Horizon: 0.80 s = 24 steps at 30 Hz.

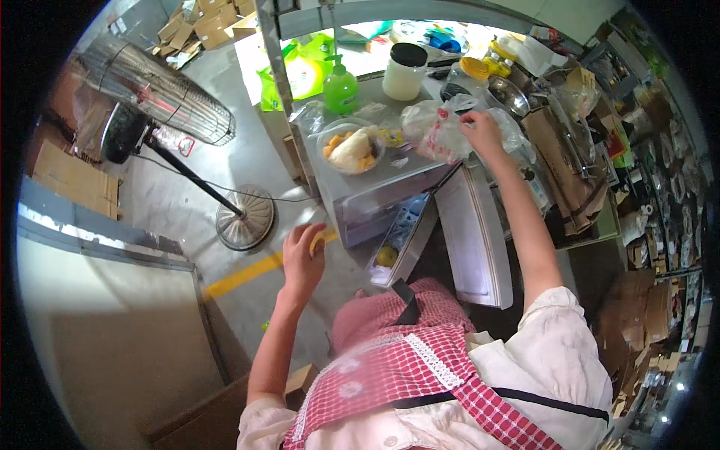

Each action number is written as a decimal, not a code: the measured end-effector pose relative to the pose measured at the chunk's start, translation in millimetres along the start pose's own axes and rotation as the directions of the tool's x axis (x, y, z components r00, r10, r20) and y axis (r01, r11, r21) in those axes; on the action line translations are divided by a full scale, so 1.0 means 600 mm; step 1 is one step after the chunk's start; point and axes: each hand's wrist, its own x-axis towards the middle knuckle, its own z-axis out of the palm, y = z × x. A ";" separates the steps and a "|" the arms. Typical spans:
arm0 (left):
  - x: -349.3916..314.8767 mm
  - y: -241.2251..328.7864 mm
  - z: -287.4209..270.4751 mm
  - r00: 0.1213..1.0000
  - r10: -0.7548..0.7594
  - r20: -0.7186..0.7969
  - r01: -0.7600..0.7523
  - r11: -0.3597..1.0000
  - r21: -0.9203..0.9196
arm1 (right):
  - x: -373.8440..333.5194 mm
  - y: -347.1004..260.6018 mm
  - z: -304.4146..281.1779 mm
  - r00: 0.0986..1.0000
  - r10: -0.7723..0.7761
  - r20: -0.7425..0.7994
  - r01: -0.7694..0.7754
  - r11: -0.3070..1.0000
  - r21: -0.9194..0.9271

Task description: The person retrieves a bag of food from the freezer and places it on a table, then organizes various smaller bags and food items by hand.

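Note:
On top of a small grey refrigerator [337, 196], a clear plastic bag with red print [441, 141] lies bunched up. My right hand [484, 135] reaches out to it, with thumb and fingers pinched at the bag's right edge. My left hand [304, 259] hangs in the air left of the refrigerator, fingers loosely bent and apart, with nothing in it. Nearby on the top stands a clear bowl [327, 159] of orange chunks and a large pale piece. Below, the refrigerator door [474, 244] hangs open; a yellow-green fruit [387, 256] and a blue tray [408, 219] sit inside.
Behind the bag stand a green pump bottle [341, 90], a white jar with black lid [405, 73] and a metal bowl [508, 96]. Flattened cardboard [559, 169] leans at the right. A caged heater on a stand [246, 217] is at the left, its cord running toward the refrigerator.

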 end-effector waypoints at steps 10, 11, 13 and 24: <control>0.259 0.236 0.099 0.894 0.448 -0.005 -0.447 0.890 -0.093 | 0.059 -0.040 0.031 0.999 0.016 0.049 -0.015 0.999 -0.031; 0.284 0.244 0.118 0.898 0.439 0.006 -0.436 0.894 -0.103 | 0.059 -0.034 0.031 0.998 -0.035 0.052 0.033 0.999 0.027; 0.341 0.250 0.157 0.901 0.431 0.035 -0.429 0.901 -0.068 | 0.057 -0.021 0.033 0.995 -0.095 0.016 0.091 0.984 0.156; 0.517 0.235 0.299 0.730 0.614 0.300 -0.549 0.789 -0.278 | 0.026 -0.032 0.028 0.916 -0.176 -0.361 0.347 0.799 0.491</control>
